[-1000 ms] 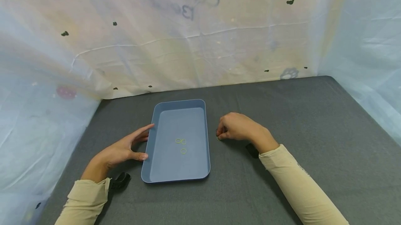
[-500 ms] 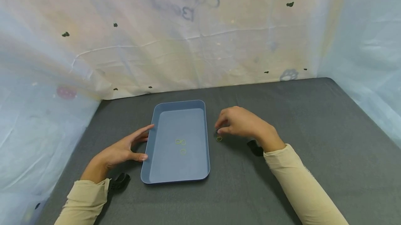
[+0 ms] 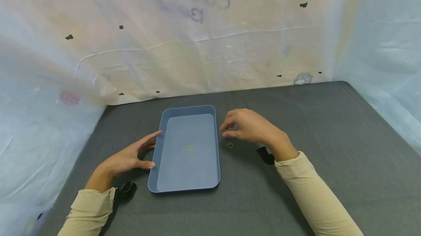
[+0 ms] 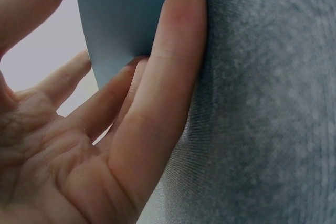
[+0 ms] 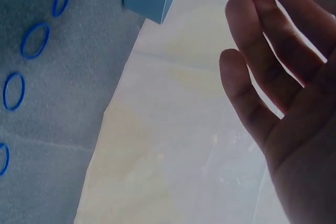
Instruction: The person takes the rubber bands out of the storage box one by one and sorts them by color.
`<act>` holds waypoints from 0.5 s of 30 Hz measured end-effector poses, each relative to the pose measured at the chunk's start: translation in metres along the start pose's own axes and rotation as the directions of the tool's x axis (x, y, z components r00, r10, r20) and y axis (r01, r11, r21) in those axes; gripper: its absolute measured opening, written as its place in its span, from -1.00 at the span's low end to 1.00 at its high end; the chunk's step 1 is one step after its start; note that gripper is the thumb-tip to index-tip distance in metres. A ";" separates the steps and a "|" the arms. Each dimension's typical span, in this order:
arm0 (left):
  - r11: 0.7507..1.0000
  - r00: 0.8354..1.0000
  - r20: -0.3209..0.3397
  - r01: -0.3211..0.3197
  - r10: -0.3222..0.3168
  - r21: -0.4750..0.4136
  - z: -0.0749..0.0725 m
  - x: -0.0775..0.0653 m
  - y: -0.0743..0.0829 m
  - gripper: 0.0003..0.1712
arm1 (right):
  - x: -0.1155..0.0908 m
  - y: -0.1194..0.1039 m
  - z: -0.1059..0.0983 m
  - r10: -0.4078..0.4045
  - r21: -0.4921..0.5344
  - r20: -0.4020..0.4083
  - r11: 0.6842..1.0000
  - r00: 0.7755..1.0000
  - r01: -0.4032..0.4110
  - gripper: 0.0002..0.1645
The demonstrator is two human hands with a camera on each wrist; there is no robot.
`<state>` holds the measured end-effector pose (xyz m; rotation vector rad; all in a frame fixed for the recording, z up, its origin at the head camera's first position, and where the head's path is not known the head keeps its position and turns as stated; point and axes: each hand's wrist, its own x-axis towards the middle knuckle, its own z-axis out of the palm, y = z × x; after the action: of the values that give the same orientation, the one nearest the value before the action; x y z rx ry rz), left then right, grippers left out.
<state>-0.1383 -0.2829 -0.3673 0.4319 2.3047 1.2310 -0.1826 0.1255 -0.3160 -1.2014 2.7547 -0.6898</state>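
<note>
A blue-grey rectangular tray (image 3: 184, 177) lies on the dark cloth, with three thin yellow rings (image 3: 192, 159), like small rubber bands, on its floor. My left hand (image 3: 126, 157) touches the tray's left wall with fingers extended and thumb apart; the left wrist view shows fingers against that wall (image 4: 118, 19). To the right of the tray my right hand (image 3: 251, 126) hovers over the cloth, fingers loosely bent and a gap before the thumb, nothing visible between them. Below its fingertips lie another yellow ring (image 3: 230, 145) and a blue ring (image 3: 229, 138), partly hidden by the hand.
Several blue rings (image 5: 35, 40) lie in a row on the cloth in the right wrist view. The grey cloth (image 3: 296, 119) covers the table, and pale printed sheets (image 3: 210, 57) stand behind it and at both sides.
My right hand has lifted from the yellow ring beside the tray and shifted slightly away from me, its fingers parting. That ring now shows fully on the cloth. My left hand stays put.
</note>
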 end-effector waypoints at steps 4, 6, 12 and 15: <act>1.000 1.000 0.002 0.007 -0.007 -0.008 0.001 0.002 0.001 0.17 | 0.001 -0.002 0.003 -0.019 -0.007 -0.010 1.000 1.000 0.019 -0.80; 1.000 1.000 -0.001 0.009 -0.009 -0.006 0.001 0.002 0.002 0.17 | 0.003 -0.003 0.006 -0.030 -0.012 -0.019 0.999 0.999 0.030 -0.80; 1.000 1.000 0.003 0.000 0.000 -0.001 0.001 0.000 0.000 0.15 | 0.010 -0.009 0.022 -0.076 -0.037 -0.026 0.997 0.997 0.075 -0.78; 1.000 1.000 0.007 0.004 -0.004 -0.010 0.000 -0.004 -0.001 0.16 | 0.018 -0.012 0.032 -0.114 -0.036 -0.017 0.993 0.993 0.113 -0.77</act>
<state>-0.1345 -0.2853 -0.3671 0.4267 2.2912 1.2369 -0.1796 0.0930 -0.3374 -1.3752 2.7426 -0.6685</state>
